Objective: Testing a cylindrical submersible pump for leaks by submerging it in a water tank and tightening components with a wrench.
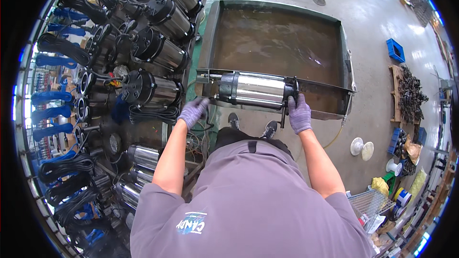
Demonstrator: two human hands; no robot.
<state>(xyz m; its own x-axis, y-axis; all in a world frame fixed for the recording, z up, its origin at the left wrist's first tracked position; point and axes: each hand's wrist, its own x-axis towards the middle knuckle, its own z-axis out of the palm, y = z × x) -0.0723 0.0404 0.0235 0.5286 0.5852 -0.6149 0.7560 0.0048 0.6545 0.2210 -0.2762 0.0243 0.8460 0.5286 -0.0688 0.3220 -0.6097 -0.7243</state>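
A submersible pump (260,89) with a shiny steel body and black ends lies sideways on a narrow metal rack (325,89) across the near side of a water tank (278,5). My right hand (300,114), in a purple-grey glove, has its fingers around the black right end of the pump. In a matching glove, my left hand (192,112) is beside the rack's left end, by a black cable (208,125). Its fingertips are blurred, so whether they grip the cable is unclear.
Rows of similar steel pumps (152,88) with coiled cables fill the rack to my left. Beyond the tank's right side stand white spools (357,146), a blue crate (395,50) and a pallet of dark parts (410,91). A thin yellowish hose (338,136) trails from the rack's right end.
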